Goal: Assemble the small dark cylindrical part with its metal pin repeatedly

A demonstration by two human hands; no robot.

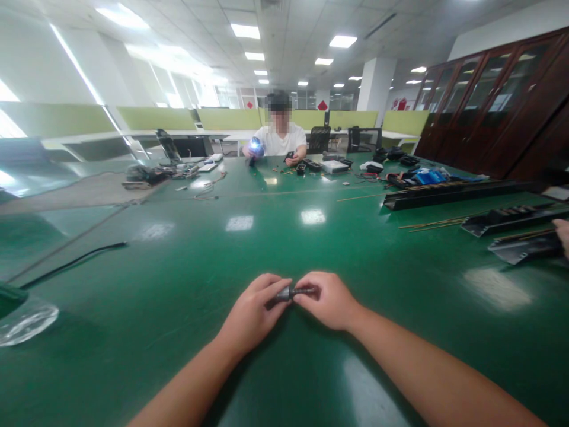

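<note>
Close in front of me, my left hand [262, 305] is closed around a short grey metal cylinder [283, 294] that looks like a drill chuck. From its right end runs a thin dark rod [303, 291], apparently a drill bit, lying in line with the cylinder. The fingers of my right hand [329, 299] pinch this rod near its far end, partly hiding it. Both hands are just over the green table [200, 255], with fingertips almost meeting.
A person [282, 139] sits across the table with a bright light [256, 144] at one hand. Black channels [444, 194] and thin brass-coloured rods [435, 224] lie to the right, near another person's hand [562, 234]. A black cable [75, 261] and clear bottle [31, 323] are left.
</note>
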